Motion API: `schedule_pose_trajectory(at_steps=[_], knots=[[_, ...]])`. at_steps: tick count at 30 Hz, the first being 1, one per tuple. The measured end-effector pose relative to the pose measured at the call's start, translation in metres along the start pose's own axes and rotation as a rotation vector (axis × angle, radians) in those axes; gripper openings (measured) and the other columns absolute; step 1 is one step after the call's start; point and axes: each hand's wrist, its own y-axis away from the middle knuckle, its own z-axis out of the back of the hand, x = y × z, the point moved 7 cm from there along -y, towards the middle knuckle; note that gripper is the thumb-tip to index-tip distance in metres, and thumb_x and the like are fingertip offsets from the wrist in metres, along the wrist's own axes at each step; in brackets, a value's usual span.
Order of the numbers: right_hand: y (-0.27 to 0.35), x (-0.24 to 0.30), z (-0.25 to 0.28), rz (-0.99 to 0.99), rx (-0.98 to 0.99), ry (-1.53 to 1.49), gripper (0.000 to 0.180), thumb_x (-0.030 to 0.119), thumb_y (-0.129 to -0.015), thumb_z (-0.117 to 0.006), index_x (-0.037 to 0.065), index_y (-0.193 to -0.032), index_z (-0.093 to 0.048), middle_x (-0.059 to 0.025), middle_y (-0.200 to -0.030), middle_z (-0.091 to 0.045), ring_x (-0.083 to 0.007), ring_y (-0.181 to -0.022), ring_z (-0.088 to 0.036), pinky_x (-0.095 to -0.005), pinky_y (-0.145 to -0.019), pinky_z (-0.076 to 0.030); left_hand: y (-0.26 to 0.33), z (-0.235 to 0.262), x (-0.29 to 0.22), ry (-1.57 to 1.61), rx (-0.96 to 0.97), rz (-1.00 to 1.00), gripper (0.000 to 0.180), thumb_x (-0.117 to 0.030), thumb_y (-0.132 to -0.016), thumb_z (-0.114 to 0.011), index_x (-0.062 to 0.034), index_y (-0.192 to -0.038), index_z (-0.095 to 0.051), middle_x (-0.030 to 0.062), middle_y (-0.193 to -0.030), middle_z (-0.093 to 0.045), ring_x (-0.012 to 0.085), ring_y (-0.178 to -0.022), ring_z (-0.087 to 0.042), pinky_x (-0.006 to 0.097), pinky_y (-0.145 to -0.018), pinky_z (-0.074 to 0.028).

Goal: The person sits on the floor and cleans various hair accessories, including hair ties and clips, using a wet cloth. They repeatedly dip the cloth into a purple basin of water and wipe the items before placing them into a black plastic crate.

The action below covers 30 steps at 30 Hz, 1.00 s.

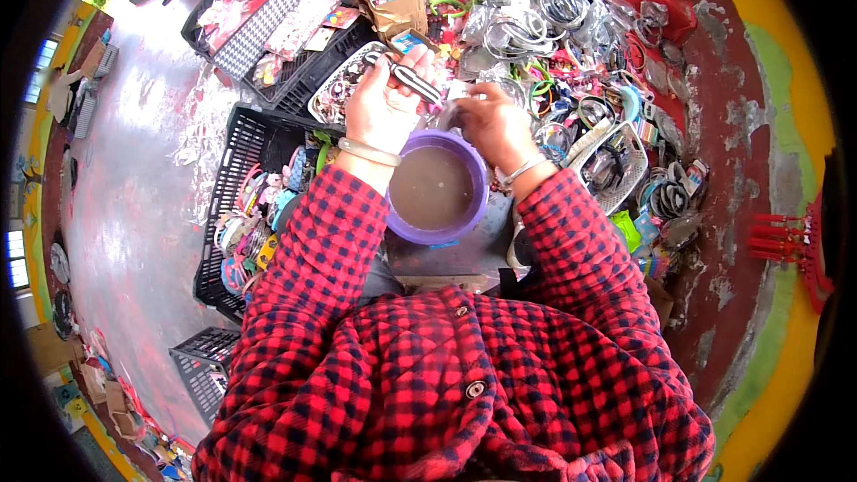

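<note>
— What did the left hand (382, 105) have in it?

— A black headband (406, 76) with pale stripes, pinched between thumb and fingers. It was held above the purple bowl (437, 186), just in front of the person's chest.

— Which way did it run?

— Its long axis lay on a slant, from the upper left by the fingertips down to the lower right, where its end pointed toward the right hand (494, 125). It looked narrow and slightly curved, dark with lighter lines along its length.

— And the right hand?

— Curled over something small near the bowl's far rim. I could not tell what it grasped, only that the fingers were bent inward, not spread flat.

— What lay around them, left to right?

— A black crate (234, 214) full of coloured hair accessories stood at the left. The purple bowl sat in the middle, holding a murky brown liquid. A white wire basket (625, 170) of dark headbands stood at the right, beside a heap of loose hoops (536, 18) on red cloth.
</note>
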Motion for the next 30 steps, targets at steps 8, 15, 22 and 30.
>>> schedule_pose_trajectory(at_steps=[8, 15, 22, 30], knots=[[-0.005, -0.056, 0.012, -0.607, -0.107, -1.065, 0.019, 0.015, -0.086, -0.058, 0.0, -0.098, -0.063, -0.0016, -0.087, -0.063, -0.0104, -0.076, -0.058, -0.0231, -0.069, -0.046, -0.002, 0.006, 0.008, -0.037, 0.02, 0.032, 0.019, -0.017, -0.091, -0.047, 0.0006, -0.098, -0.054, 0.0122, -0.095, -0.059, 0.0234, -0.09, -0.057, 0.041, -0.09, -0.045], [-0.003, -0.021, -0.007, -0.775, 0.112, -1.611, 0.026, 0.01, -0.087, -0.053, 0.0, -0.111, -0.054, -0.009, -0.1, -0.061, -0.017, -0.087, -0.059, -0.0298, -0.079, -0.048, 0.003, 0.001, 0.019, -0.185, -0.001, 0.02, 0.015, -0.014, -0.09, -0.05, -0.0035, -0.098, -0.057, 0.0053, -0.09, -0.06, 0.015, -0.079, -0.056, 0.032, -0.081, -0.046], [-0.003, 0.002, -0.009, -0.378, 0.258, -1.08, 0.045, 0.01, -0.085, -0.057, -0.001, -0.126, -0.044, -0.0037, -0.107, -0.057, -0.0096, -0.09, -0.054, -0.0238, -0.077, -0.045, 0.004, 0.0, 0.03, -0.138, 0.118, 0.133, 0.022, -0.02, -0.089, -0.052, -0.0022, -0.101, -0.056, 0.0102, -0.103, -0.059, 0.0233, -0.097, -0.056, 0.04, -0.091, -0.041], [-0.011, 0.004, 0.01, -0.207, 0.213, -0.359, 0.035, 0.032, -0.084, -0.057, 0.0, -0.097, -0.058, -0.0209, -0.083, -0.06, -0.0331, -0.078, -0.059, -0.039, -0.068, -0.045, 0.008, -0.002, 0.043, -0.049, 0.056, 0.207, 0.019, -0.015, -0.089, -0.052, -0.0022, -0.102, -0.057, 0.007, -0.099, -0.06, 0.0185, -0.092, -0.057, 0.032, -0.086, -0.044]])
